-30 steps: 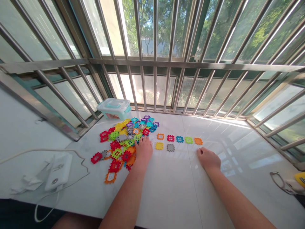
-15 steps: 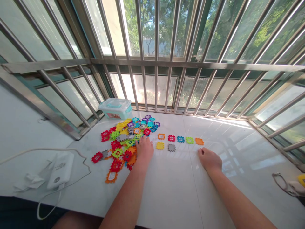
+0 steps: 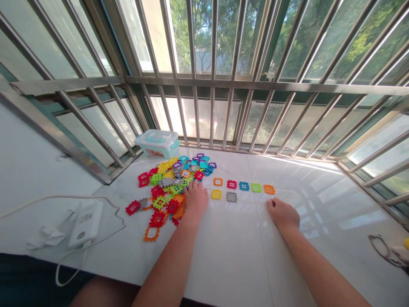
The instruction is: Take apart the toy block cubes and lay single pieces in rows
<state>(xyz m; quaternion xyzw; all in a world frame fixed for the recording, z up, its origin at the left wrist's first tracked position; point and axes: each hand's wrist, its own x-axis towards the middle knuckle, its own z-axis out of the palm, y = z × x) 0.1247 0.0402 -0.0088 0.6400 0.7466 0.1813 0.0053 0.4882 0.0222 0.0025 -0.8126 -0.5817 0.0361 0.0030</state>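
On the white surface (image 3: 234,251) by barred windows (image 3: 226,47), right grip (image 3: 284,215) is fisted around nothing visible, left grip (image 3: 196,198) unclear.

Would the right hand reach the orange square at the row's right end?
Probably yes: the right hand sits close to the orange square, with nothing visible between them, though it looks curled.

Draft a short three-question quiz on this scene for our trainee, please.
1. Multiple choice: where does the lidded plastic storage box stand? (a) between the forearms; (b) close to the metal window bars; (c) amid the tiles.
2. True or false: the right hand is curled into a fist.
3. Fill the gap: in the longer row, the blue notched tile lies between the red notched tile and the ____ one.

Key: 1. b; 2. true; 3. green.
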